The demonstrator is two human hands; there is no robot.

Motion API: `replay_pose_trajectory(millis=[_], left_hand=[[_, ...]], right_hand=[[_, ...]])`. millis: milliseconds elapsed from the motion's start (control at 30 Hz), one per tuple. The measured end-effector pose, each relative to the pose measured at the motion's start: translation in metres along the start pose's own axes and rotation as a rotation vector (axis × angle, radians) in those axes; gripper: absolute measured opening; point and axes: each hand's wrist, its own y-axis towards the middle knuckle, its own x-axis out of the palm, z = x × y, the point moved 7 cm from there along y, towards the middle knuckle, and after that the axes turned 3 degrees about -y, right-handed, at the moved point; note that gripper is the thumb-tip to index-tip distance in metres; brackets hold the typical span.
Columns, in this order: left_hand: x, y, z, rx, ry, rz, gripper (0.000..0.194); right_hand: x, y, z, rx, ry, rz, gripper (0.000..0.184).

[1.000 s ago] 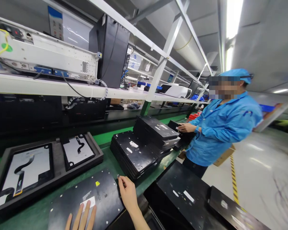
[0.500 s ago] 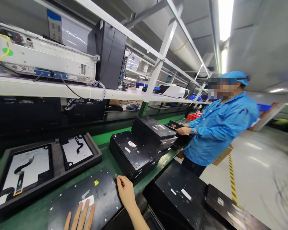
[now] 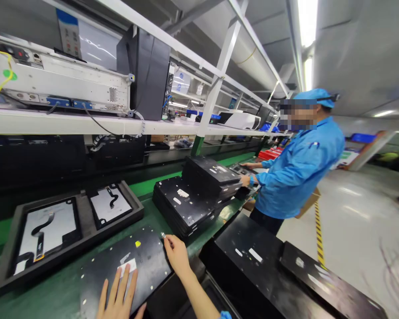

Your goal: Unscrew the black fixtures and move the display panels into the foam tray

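A black panel [image 3: 146, 261] with white dots along its edges, a yellow sticker [image 3: 138, 243] and a white label [image 3: 128, 267] lies on the green bench in front of me. My left hand [image 3: 119, 294] rests flat on it, fingers spread over the lower end of the label. At the panel's far right corner, my right hand [image 3: 177, 254] is closed in a pinch. A tiny shiny piece [image 3: 163, 235] shows at its fingertips, too small to name.
A grey foam tray [image 3: 84, 212] holding two screen units stands left. Stacked black panels [image 3: 186, 199] lie beyond my right hand, with more black panels [image 3: 246, 252] on the right. A co-worker in blue [image 3: 299, 155] stands farther along the bench. A white shelf [image 3: 173, 127] runs above.
My hands keep nearly the same places on the panel while the view shifts slightly. The co-worker's hands have moved apart, and the dark piece they held up is now lower.
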Motion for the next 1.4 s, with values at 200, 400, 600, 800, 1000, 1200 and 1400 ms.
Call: replay_pose_trajectory(millis=[200,400,600,800,1000,1200,1400], left_hand=[[-0.028,0.006,-0.002,0.067,-0.068,-0.149,0.053],[-0.045,-0.009,-0.021,0.049,-0.075,-0.007,0.046],[-0.040,-0.034,-0.045,0.149,-0.008,0.172,0.043],[-0.074,-0.051,-0.074,0.096,-0.076,0.071,0.050],[-0.120,-0.056,-0.097,-0.074,-0.159,-0.150,0.061],[-0.119,-0.059,-0.094,-0.107,-0.131,-0.170,0.065],[-0.124,-0.060,-0.100,-0.496,-0.205,-0.162,0.055]], right_hand=[[0.002,-0.014,0.008,0.069,0.036,-0.067,0.054],[-0.010,-0.028,-0.006,0.093,-0.046,-0.023,0.064],[-0.014,-0.036,-0.022,0.095,-0.084,-0.007,0.073],[0.008,-0.057,-0.034,0.173,-0.026,-0.220,0.074],[0.033,-0.068,-0.025,0.251,0.160,-0.543,0.061],[0.030,-0.008,0.007,0.240,0.072,-0.432,0.069],[0.026,0.022,-0.023,-0.027,-0.064,-0.195,0.064]])
